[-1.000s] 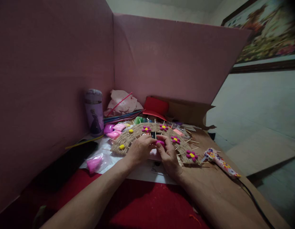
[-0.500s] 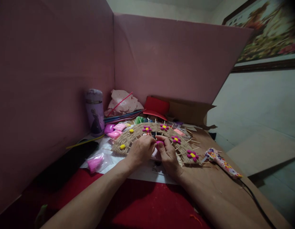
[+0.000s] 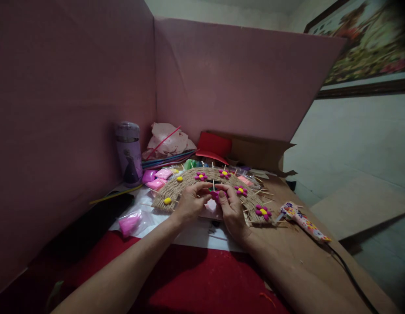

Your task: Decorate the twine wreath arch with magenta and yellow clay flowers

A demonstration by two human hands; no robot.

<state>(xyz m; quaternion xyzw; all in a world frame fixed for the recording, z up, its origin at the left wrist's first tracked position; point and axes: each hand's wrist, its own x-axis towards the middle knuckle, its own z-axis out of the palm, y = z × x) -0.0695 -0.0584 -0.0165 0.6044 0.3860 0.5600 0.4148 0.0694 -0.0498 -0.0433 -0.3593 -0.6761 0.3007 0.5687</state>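
Note:
Between my two hands is a small lump of magenta modelling clay (image 3: 215, 195). My right hand (image 3: 231, 209) pinches it between thumb and fingers. On its other side, my left hand (image 3: 192, 201) has its fingertips closed at the lump's left end, partly hiding it. Just behind my hands lies a woven twine arch (image 3: 185, 173) with thin sticks poking out of its edges. Magenta flowers with yellow centres, such as the flower (image 3: 263, 212) at the right, sit along it. Two bare yellow dots, one being the lower yellow dot (image 3: 167, 201), are on its left part.
A glue gun (image 3: 305, 222) with a cord lies to the right on brown cardboard (image 3: 287, 257). Bagged pink clay (image 3: 129, 224) is at the left, more packets (image 3: 157, 183) behind. A purple tumbler (image 3: 128, 155) stands by the pink panel (image 3: 248, 83).
My left hand's fingers have spread out and shifted slightly from over the clay, showing more of it. My right hand keeps its pinch.

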